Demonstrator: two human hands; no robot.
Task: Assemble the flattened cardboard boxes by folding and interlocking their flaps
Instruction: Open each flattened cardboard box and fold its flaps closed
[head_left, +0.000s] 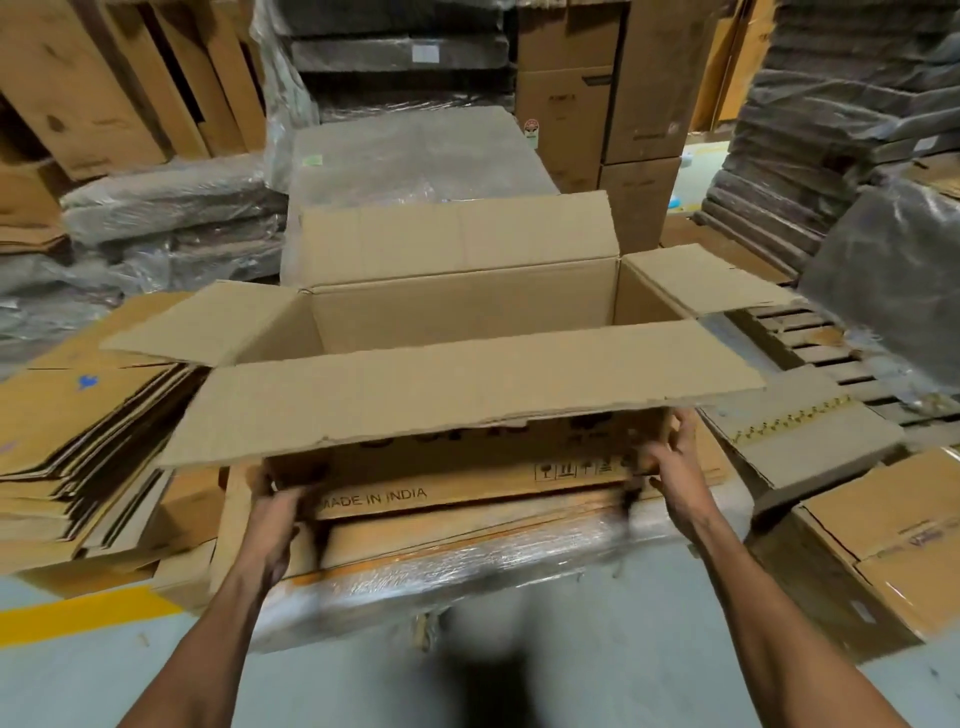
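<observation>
Dim, warm indoor light, soft overall focus, wide-angle bending at the edges, glare on the plastic wrap (467, 566).

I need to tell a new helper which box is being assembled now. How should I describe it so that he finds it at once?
Look at the plastic-wrapped pallet stack of flat brown cartons in the middle of the floor. On top stands the large open brown cardboard box, with the left hand and right hand at its near lower corners. Unlike the flattened cartons around it, all four top flaps spread open.

A grey concrete floor (623, 639) carries a yellow painted line (78, 616). Plastic-wrapped stacks (171, 208) and tall cartons (597, 93) crowd the dim warehouse, beside a wooden pallet (821, 343).
</observation>
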